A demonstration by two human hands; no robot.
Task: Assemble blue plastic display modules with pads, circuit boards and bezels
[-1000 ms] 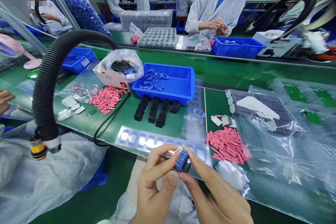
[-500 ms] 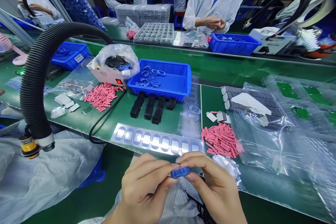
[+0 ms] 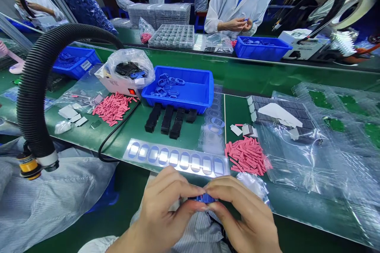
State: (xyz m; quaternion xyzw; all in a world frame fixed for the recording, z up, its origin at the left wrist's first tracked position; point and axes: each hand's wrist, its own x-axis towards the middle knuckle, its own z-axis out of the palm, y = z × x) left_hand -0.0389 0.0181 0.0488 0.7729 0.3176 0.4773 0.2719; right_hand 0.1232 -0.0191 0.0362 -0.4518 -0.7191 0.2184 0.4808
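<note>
My left hand (image 3: 162,211) and my right hand (image 3: 242,215) meet at the bottom centre, below the table's near edge. Both pinch one small blue plastic part (image 3: 204,198), mostly hidden between the fingertips. Just beyond them a clear strip with oval windows (image 3: 176,159) lies along the table edge. A heap of pink strips (image 3: 246,155) sits to the right of it. Rows of black blocks (image 3: 169,119) stand in front of a blue bin (image 3: 179,89) holding several blue ring parts.
A black corrugated hose (image 3: 35,83) arches at the left, ending in a yellow nozzle (image 3: 27,166). A bagged white device (image 3: 126,75), a second pink heap (image 3: 111,106) and clear plastic bags (image 3: 311,142) lie around. Across the green belt a person in a white coat (image 3: 237,4) works over another blue bin (image 3: 261,49).
Both hands have dropped lower and closed tighter over the blue part, which turned from upright to flat. The view has tilted slightly down and left.
</note>
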